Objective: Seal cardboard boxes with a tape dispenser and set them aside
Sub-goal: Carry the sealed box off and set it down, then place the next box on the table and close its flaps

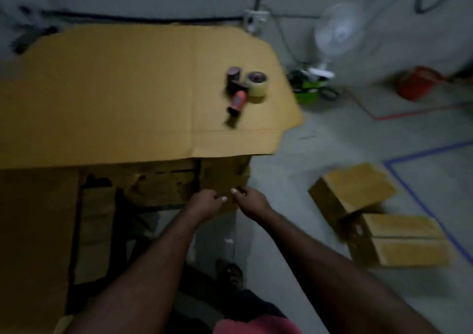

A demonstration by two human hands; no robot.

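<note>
A tan cardboard sheet carries a tape dispenser, seemingly red and black; blue floor tape.

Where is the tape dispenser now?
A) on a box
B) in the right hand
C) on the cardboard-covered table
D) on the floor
C: the tape dispenser lies on the cardboard-covered table beside a tape roll, well away from the left hand and right hand.
</note>
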